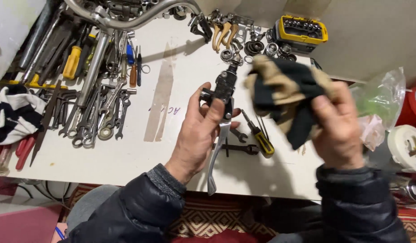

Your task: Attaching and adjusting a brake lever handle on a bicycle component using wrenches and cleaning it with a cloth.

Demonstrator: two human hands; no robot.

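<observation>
Black-and-tan cloth [284, 96] is bunched in the right hand [336, 128], fingers closed around it, held just right of a bicycle brake lever [222, 121]. The left hand [199, 130] grips that lever by its dark clamp body, thumb across the front, with the silver blade hanging down past the edge of the white table [172, 148]. Judging by the pose, the wiping step is in hand: lever presented, cloth raised beside it but not clearly touching. The next move would call for bringing cloth onto metal while the left hand turns the part and keeps it steady.

Under the hands lie a yellow-handled screwdriver [261, 137] and a small spanner [237, 147]. Spanners [97, 114] are heaped at the left with a chrome tube [93, 67] running across them. At the far edge sits a yellow-and-black bit case [303, 29], rectangular, lid open, near loose bearings [255, 47]. A crumpled clear plastic bag [379, 101] with green inside lies at right, beside a white tape roll [406, 146]. A pale strip of tape with faint writing marks the tabletop.
</observation>
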